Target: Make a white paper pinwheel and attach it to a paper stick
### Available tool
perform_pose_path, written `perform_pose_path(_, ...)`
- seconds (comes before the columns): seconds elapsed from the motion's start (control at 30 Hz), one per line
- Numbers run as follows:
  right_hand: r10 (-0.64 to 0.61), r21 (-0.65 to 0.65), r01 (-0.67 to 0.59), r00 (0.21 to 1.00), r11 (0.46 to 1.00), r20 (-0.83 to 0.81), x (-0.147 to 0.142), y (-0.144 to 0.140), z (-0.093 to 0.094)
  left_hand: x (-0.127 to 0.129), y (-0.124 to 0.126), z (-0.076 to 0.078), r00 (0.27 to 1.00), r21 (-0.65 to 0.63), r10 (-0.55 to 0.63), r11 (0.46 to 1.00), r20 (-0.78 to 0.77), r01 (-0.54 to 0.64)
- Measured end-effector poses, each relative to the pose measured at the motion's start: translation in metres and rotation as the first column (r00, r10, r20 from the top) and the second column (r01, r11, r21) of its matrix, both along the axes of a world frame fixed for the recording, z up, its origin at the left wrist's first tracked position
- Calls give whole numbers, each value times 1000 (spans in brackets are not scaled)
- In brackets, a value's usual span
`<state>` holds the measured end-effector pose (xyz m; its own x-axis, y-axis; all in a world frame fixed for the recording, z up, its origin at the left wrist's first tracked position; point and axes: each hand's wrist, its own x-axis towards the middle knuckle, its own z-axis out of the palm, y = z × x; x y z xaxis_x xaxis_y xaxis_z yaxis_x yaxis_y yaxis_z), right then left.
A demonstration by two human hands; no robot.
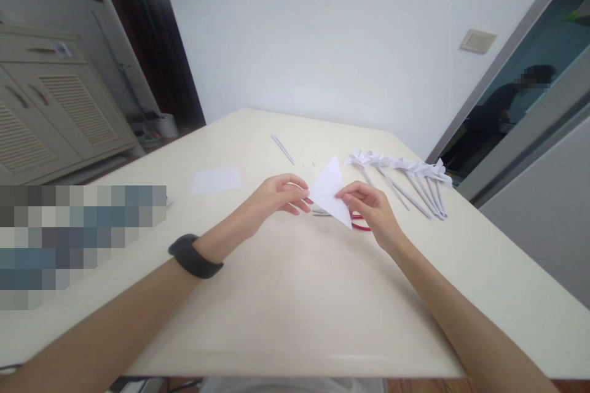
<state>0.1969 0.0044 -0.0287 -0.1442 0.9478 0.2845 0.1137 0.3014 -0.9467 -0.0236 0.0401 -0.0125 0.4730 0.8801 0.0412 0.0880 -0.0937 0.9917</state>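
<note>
A white folded paper triangle is held up above the table in front of me. My right hand pinches its right edge between thumb and fingers. At the paper's left corner, my left hand grips with the thumb and fingertips, its other fingers loosely curved; a black band is on that wrist. Partly hidden behind the paper lies a pair of scissors with red handles, its blades pointing left. On the table to the left rests a flat white sheet of paper.
Several white paper flowers with rolled stems lie in a row at the right. Two thin paper sticks and small scraps are farther back on the cream table. A blurred-out area covers the left edge. Beyond the doorway is another person.
</note>
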Motion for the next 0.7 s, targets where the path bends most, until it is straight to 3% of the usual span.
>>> perform_pose_path(0.7, -4, 59, 4, 1000, 998, 0, 0, 1, -1, 3, 1, -4, 997, 50, -20, 998, -70, 23)
